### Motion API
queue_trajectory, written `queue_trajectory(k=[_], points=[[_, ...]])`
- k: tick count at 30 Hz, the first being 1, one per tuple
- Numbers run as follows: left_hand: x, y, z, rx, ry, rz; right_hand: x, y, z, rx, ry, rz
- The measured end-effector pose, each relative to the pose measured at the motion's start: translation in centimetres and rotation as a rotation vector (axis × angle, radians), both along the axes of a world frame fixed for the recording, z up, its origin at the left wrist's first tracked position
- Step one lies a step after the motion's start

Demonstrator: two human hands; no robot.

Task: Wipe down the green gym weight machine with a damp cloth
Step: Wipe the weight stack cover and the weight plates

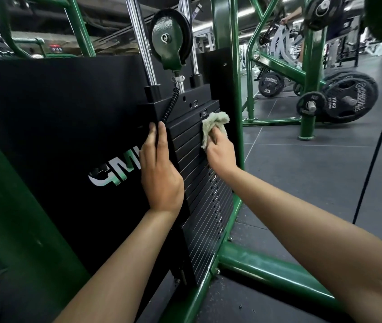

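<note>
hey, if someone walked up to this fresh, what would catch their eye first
Two bare arms reaching to the black weight stack at center: the right hand holds a pale cloth against its upper plates, and the left hand rests on the stack's left edge. A green pulley hangs above.

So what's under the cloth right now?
The cloth lies against the upper plates of the black weight stack, held by the right hand. The plate faces beneath it are covered, so their state can't be seen.

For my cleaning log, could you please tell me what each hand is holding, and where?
The right hand grips the cloth by its lower bunched part. The left hand holds nothing; it rests flat on the weight stack's edge.
</note>
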State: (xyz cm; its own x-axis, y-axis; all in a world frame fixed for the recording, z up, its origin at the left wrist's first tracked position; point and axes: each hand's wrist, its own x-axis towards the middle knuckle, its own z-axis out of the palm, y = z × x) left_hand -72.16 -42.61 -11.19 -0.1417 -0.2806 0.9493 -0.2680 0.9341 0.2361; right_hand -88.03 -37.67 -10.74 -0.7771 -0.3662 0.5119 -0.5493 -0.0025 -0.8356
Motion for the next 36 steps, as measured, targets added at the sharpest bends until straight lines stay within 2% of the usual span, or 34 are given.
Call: queue_trajectory(k=[7,10,12,16,19,22,26,29,33,36], points=[[-0.4,0.1,-0.1,0.015,0.011,-0.006,8.2,1.3,-4.6,-0.039,0.196,0.059],[-0.5,0.1,-0.2,0.030,0.030,-0.018,7.8,1.2,-5.5,-0.032,0.241,0.047],[-0.6,0.0,-0.2,0.026,0.037,-0.022,5.3,0.5,-4.7,-0.023,0.207,0.046],[-0.3,0.0,-0.2,0.028,0.024,-0.041,-1.4,-0.8,-0.5,-0.032,-0.100,0.024],[0.0,0.3,-0.4,0.041,0.006,-0.069,-3.4,-1.0,0.2,-0.020,-0.199,0.061],[-0.1,0.3,-0.8,0.059,0.014,-0.100,-0.2,-0.6,-1.1,-0.027,-0.153,0.024],[-0.7,0.4,-1.0,0.090,0.057,-0.099,7.0,0.6,-4.0,-0.089,0.088,0.023],[-0.8,0.5,-0.9,0.098,0.087,-0.115,9.7,1.0,-5.8,-0.120,0.165,0.069],[-0.7,0.4,-0.8,0.095,0.103,-0.103,6.7,0.6,-5.8,-0.092,0.161,0.047],[-0.3,0.2,-0.8,0.059,0.079,-0.107,1.8,-0.8,-3.5,-0.069,-0.047,-0.006]])
